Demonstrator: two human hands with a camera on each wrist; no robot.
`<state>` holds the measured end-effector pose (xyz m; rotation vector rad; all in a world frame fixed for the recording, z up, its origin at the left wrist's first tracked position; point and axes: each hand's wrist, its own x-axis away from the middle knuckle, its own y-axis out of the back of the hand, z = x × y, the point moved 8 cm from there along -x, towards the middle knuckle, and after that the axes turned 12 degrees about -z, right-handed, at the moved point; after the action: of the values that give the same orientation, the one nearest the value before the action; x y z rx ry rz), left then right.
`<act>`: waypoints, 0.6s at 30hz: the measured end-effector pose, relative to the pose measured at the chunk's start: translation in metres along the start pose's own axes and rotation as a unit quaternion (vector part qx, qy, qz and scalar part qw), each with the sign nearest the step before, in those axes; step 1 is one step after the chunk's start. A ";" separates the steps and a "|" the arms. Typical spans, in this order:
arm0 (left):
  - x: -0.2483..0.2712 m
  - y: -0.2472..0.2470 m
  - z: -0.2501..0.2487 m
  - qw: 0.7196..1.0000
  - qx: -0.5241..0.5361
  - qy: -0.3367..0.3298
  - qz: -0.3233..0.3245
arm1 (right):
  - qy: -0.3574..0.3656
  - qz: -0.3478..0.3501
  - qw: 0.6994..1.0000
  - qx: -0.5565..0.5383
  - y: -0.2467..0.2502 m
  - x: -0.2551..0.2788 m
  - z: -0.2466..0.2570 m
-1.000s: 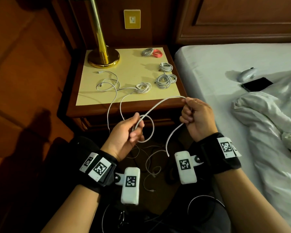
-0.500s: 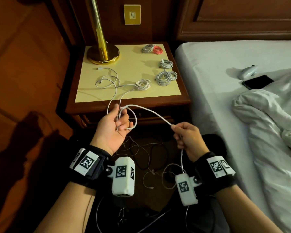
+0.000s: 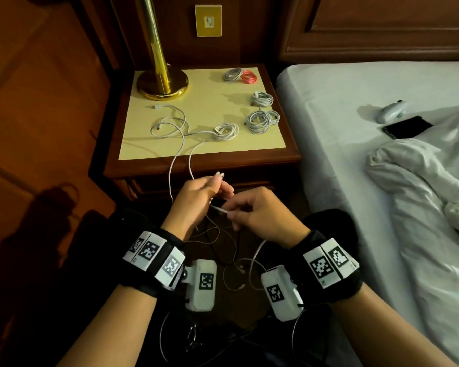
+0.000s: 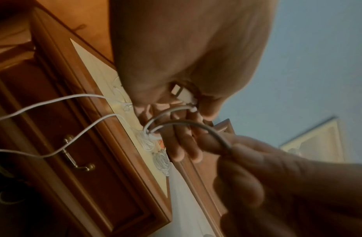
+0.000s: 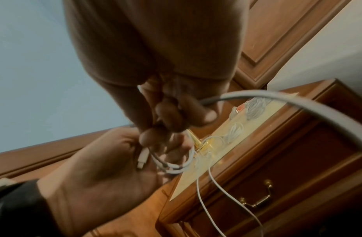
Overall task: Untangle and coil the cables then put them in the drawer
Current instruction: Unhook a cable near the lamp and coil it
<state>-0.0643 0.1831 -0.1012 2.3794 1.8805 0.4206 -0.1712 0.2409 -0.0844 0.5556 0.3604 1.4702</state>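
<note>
A wooden nightstand (image 3: 249, 161) carries a yellow mat (image 3: 210, 102). On the mat stand a brass lamp base (image 3: 162, 84), a grey coil (image 3: 233, 74) touching a red coil (image 3: 249, 77), three white coils (image 3: 262, 98) along the right side, and loose white cables (image 3: 170, 123) trailing over the front edge. The bed (image 3: 342, 107) alongside holds a phone (image 3: 408, 127), a white gadget (image 3: 392, 111) and a rumpled duvet (image 3: 421, 181).

- The nightstand (image 3: 202, 165) is showing dark, polished wood.
- A matt, paper-like yellow sheet (image 3: 212, 107) is covering its top.
- The lamp base (image 3: 162, 84) is gleaming like glossy brass.
- The cable (image 3: 182, 152) is looking like smooth white plastic.
- The bedsheet (image 3: 342, 107) is lying as matt cloth.
- The drawer handle (image 4: 78, 158) is shining dully, metal.
</note>
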 end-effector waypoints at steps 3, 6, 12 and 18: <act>0.007 -0.007 0.008 0.998 -0.017 0.037 0.053 | 0.037 -0.123 0.990 -0.066 0.026 -0.002 0.002; 0.019 -0.020 0.006 0.985 0.095 0.084 0.119 | 0.028 -0.223 0.964 -0.143 0.043 -0.005 -0.011; 0.021 -0.026 0.002 0.957 0.212 0.161 0.117 | -0.081 -0.128 0.958 -0.242 0.018 -0.004 -0.036; 0.023 -0.030 0.003 0.957 0.217 0.151 0.121 | -0.103 -0.112 0.953 -0.262 0.008 -0.004 -0.035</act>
<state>-0.0867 0.2131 -0.1076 3.0065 1.9766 0.4494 -0.1973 0.2420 -0.1092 0.2245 -0.1330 1.2087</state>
